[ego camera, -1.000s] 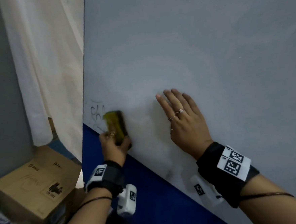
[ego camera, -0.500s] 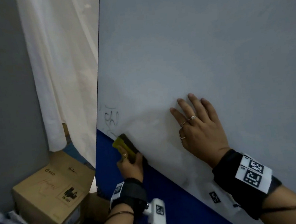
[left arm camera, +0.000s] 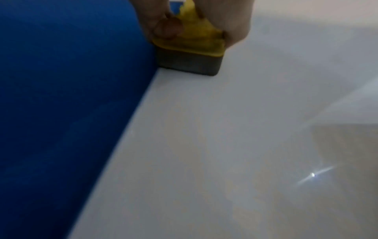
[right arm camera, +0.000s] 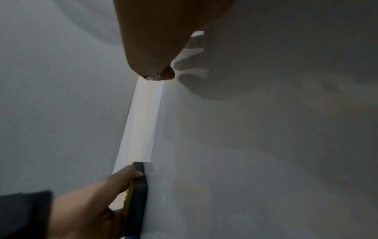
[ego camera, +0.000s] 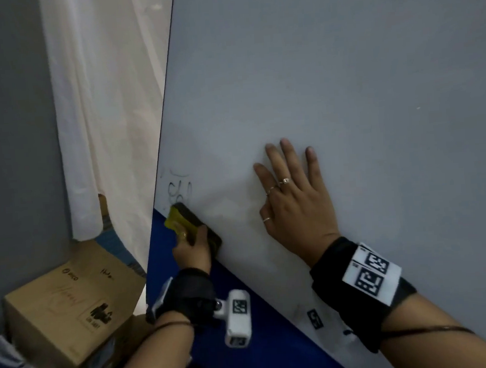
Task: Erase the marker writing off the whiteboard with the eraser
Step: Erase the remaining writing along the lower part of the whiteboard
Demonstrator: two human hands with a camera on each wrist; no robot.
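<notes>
The whiteboard (ego camera: 329, 77) leans upright and fills most of the head view. A patch of dark marker writing (ego camera: 180, 189) shows near its lower left corner. My left hand (ego camera: 192, 250) grips a yellow-backed eraser (ego camera: 185, 221) with a dark felt face, pressed on the board's bottom edge just below the writing. In the left wrist view the eraser (left arm camera: 190, 53) sits at the edge where the board meets the blue surface. My right hand (ego camera: 292, 203) lies flat on the board, fingers straight and spread, to the right of the eraser. The right wrist view shows the eraser (right arm camera: 138, 190) edge-on against the board.
A blue surface (ego camera: 247, 341) runs under the board's bottom edge. A white curtain (ego camera: 107, 107) hangs left of the board beside a grey wall (ego camera: 9, 114). A cardboard box (ego camera: 66, 308) sits on the floor at lower left.
My left hand has carried the eraser down from beside the writing to the board's bottom edge. My right hand stays flat on the board. The head view has shifted left.
</notes>
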